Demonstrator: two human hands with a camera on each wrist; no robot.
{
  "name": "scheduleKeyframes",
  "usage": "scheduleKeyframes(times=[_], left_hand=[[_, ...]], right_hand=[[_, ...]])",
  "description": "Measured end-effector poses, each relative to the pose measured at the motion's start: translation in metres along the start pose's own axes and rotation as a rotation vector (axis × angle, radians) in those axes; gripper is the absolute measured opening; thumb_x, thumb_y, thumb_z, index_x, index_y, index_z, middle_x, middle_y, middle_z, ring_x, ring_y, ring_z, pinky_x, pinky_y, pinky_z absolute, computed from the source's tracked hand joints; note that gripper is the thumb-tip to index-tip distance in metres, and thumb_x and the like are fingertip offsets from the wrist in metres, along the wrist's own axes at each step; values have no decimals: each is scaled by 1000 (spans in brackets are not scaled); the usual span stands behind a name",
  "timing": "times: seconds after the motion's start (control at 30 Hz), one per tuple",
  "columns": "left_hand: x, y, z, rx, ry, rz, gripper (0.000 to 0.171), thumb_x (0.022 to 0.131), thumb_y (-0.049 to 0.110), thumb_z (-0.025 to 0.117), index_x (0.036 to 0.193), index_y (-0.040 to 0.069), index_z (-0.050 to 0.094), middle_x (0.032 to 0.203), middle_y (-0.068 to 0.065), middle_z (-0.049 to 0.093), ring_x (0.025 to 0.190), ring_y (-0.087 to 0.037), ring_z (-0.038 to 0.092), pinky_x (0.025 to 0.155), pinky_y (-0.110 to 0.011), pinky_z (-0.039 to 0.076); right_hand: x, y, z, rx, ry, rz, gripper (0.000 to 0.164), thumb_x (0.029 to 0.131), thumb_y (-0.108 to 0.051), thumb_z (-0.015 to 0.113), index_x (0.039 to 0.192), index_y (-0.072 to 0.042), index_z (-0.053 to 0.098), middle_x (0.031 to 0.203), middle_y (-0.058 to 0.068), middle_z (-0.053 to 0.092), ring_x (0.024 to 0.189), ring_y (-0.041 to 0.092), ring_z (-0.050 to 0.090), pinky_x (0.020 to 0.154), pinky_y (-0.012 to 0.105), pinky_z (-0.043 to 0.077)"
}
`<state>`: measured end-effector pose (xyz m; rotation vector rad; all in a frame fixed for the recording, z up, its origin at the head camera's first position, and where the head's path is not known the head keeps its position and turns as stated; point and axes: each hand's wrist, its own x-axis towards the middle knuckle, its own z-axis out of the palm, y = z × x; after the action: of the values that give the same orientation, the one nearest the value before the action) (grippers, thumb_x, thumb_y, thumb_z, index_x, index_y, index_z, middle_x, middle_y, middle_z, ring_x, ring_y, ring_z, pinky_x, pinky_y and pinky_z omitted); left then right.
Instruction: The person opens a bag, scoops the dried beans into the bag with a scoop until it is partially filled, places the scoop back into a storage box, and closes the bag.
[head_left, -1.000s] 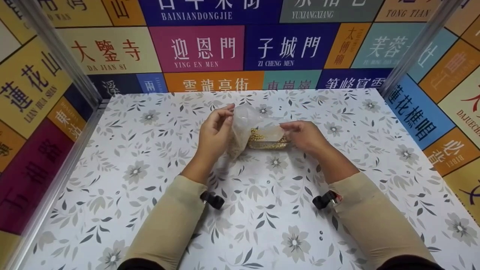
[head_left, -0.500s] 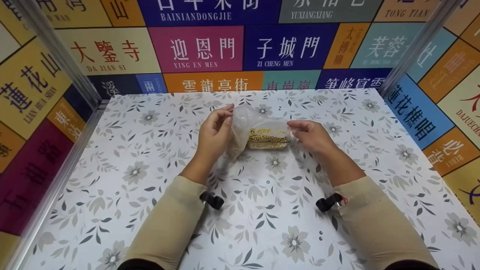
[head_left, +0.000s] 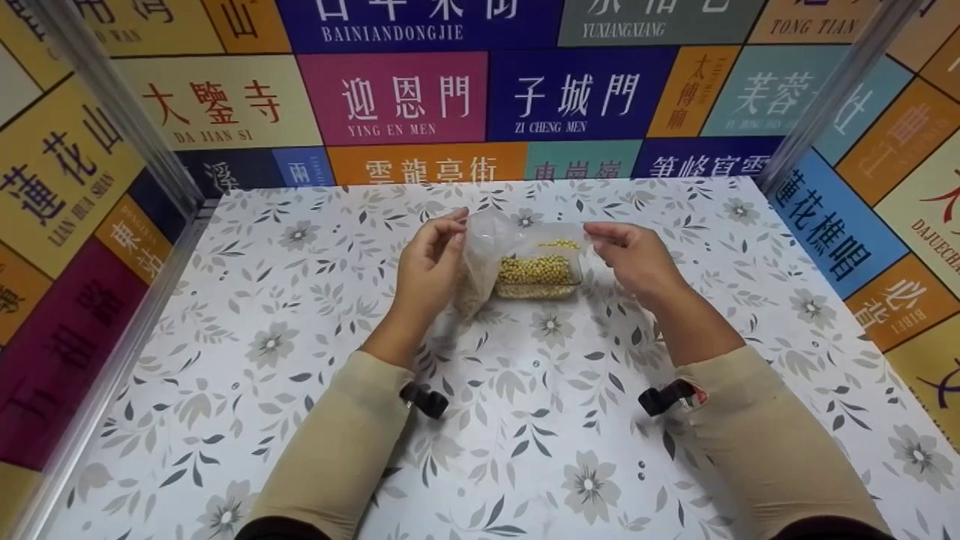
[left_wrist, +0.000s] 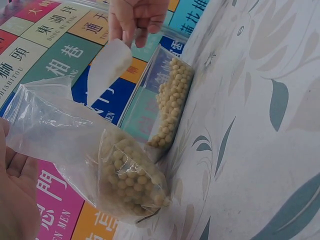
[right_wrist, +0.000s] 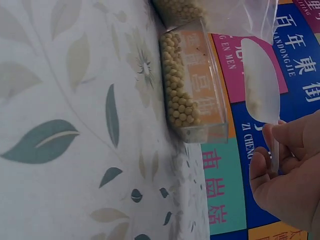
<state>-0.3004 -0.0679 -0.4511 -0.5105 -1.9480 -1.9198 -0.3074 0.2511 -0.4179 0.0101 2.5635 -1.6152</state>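
Right hand (head_left: 637, 259) pinching white scoop (right_wrist: 264, 82) by its handle, scoop above clear box (right_wrist: 212, 134) of yellow beans (head_left: 536, 270), left hand (head_left: 429, 262) holding plastic bag (left_wrist: 52, 130) near its mouth, bag just left of box, box on floral table (head_left: 487, 435).

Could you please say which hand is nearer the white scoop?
Right: the right hand grips the scoop; the left hand, away to its left, holds the bag.

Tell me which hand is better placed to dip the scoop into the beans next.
Probably the right hand: it pinches the scoop, raised above the box. The left hand is occupied, gripping the bag near its top.
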Motion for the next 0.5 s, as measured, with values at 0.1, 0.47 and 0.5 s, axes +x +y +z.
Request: scheduleKeyframes(times=[0.1,0.47,0.5], left_hand=[[0,0,0,6,-2,-3,16,107,4,59,117,-8,64,147,-10,69,141,-18,63,122,-27,49],[-1,0,-2,47,-20,7,13,109,10,58,117,2,66,148,-7,68,142,-15,62,122,-26,49],[-1,0,-2,48,-24,13,14,110,10,57,117,2,66,148,-7,68,142,-15,61,122,-27,49]], right_hand=[[-2,-9,-5,5,17,2,42,113,-19,53,154,-18,59,161,8,57,152,27,51,127,47,44],[-12,-49,-10,-16,86,-40,39,112,-20,55,150,-25,63,158,3,60,148,22,52,111,39,54],[-13,-52,-9,-26,84,-59,39,111,-19,55,149,-24,64,157,3,60,149,22,51,114,39,53]])
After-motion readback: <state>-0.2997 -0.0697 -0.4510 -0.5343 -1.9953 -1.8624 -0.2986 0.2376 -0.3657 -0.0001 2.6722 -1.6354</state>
